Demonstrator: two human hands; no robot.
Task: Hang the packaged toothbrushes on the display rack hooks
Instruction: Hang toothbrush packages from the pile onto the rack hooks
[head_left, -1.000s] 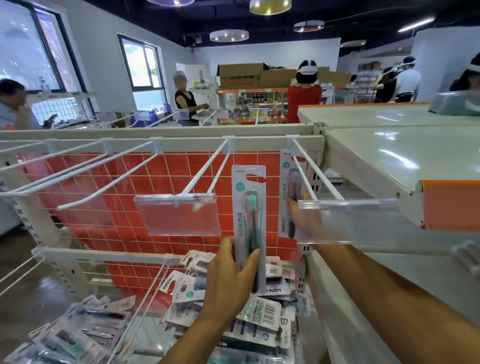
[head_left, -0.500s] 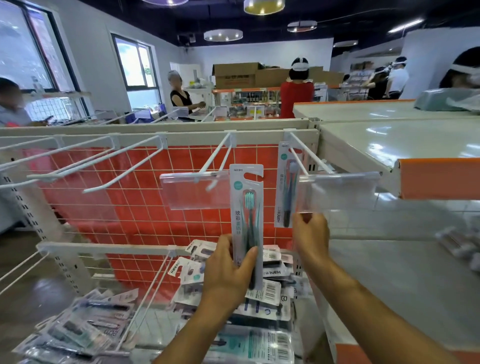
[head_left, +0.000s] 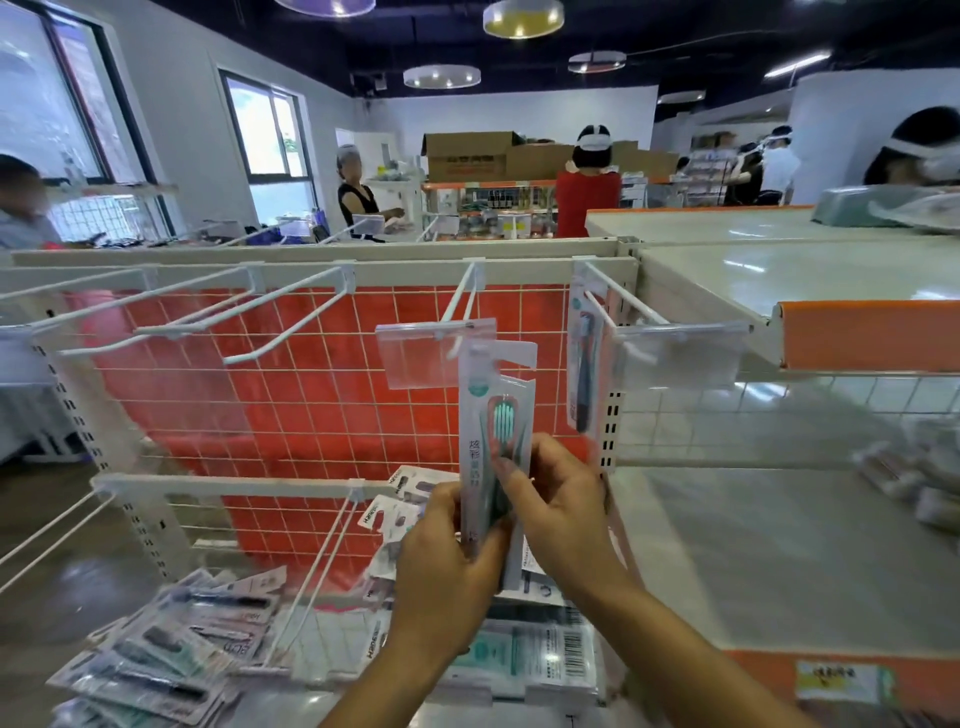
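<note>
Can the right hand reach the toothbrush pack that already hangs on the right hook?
Probably yes. The right hand now holds the teal pack together with the left hand, so it must let go first. The hanging pack is just above it, with nothing between.

Left hand (head_left: 447, 545), right hand (head_left: 558, 499): both hands gripping.

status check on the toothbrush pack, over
Left hand and right hand both grip toothbrush pack. Pack upright, its top at centre hook, not threaded. Clear label holder at hook tip.
</note>
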